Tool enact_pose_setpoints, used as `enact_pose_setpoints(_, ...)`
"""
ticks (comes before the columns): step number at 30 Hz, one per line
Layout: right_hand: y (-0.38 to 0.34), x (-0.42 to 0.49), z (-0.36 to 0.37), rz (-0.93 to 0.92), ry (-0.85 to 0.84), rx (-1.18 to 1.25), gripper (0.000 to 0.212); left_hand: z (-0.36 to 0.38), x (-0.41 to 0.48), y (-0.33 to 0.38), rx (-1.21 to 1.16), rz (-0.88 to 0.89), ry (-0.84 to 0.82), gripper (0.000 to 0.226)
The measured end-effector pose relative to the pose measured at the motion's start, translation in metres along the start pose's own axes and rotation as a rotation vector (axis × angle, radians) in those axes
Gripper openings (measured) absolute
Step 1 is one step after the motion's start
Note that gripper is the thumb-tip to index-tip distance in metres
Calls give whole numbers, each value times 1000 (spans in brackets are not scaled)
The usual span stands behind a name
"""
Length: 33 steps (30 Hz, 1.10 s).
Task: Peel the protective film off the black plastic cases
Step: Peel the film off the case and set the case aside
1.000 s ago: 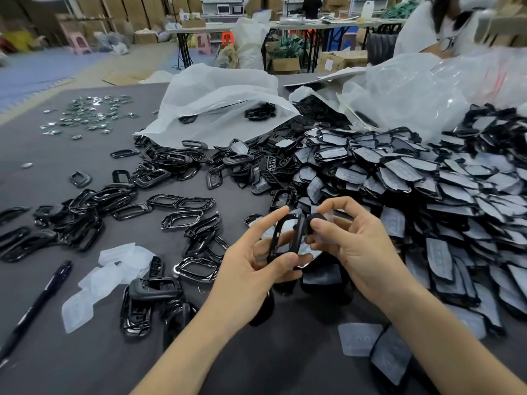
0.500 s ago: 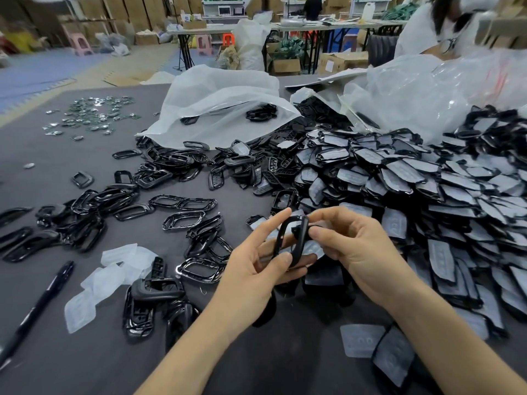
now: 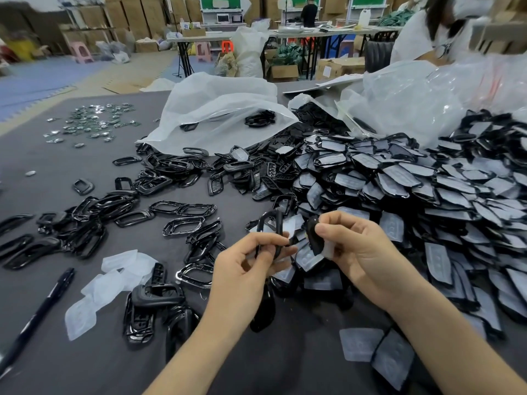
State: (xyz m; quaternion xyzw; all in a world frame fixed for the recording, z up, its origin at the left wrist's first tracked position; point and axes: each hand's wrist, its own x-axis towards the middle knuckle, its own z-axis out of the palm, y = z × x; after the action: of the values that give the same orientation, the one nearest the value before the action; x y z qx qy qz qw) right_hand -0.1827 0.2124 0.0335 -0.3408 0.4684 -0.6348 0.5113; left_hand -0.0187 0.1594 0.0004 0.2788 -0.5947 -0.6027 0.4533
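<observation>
**Mia:** What is nearest?

**Ben:** A grey table (image 3: 85,363). A pen (image 3: 40,312) lies on it at the near left. A spare case (image 3: 395,363) with cloudy film on it lies at the near right.

**Mia:** Where are the hands?

**Ben:** In the middle, held up a bit over the table. The left hand (image 3: 242,269) has its fingers curled round a thin black frame (image 3: 279,228), and the frame stands up.

**Mia:** And the other one?

**Ben:** The right hand (image 3: 362,249) pinches a small black case (image 3: 312,235) with its thumb and bent fingers. A bit of white film (image 3: 328,250) sticks out under the thumb. The case is just beside the frame. I cannot tell if they touch.

**Mia:** What is to the left of the hands?

**Ben:** Some loose films (image 3: 114,276) lie flat there. A little farther, lots of black frames (image 3: 94,208) are spread about.

**Mia:** And on the right?

**Ben:** A big pile (image 3: 413,189) of black cases. Most have grey film on top.

**Mia:** What is behind that?

**Ben:** A white bag (image 3: 216,109) lies open with a few black parts inside. Far to the left are small shiny bits (image 3: 94,121). At the far right is a person (image 3: 413,32) in white.
</observation>
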Motion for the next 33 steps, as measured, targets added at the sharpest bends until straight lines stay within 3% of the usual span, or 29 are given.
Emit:
enact_pose_setpoints(3, 3, -1, 4, 78, -22, 123, 7, 2, -2, 1, 64, 38, 12, 11)
enact_pose_setpoints(7, 9, -2, 11, 121, -41, 188, 8, 6, -5, -2, 166, 15, 17, 21)
enact_pose_setpoints(10, 11, -3, 13, 102, -51, 132, 8, 11, -5, -4, 128, -32, -2, 7)
enact_pose_setpoints(19, 11, -4, 8, -119, 24, -333, 8, 10, -5, -4, 66, -58, 0, 17)
enact_pose_setpoints(21, 12, -4, 6, -100, 29, -264, 3, 10, -4, -3, 54, -71, -9, 16)
enact_pose_setpoints(29, 6, -6, 8, 112, -128, -79, 25, 7, -6, -2, 179, 6, -52, 20)
enact_pose_setpoints(33, 5, -5, 9, 155, -94, -4, 16, 6, -4, -5, 159, 29, -30, 21)
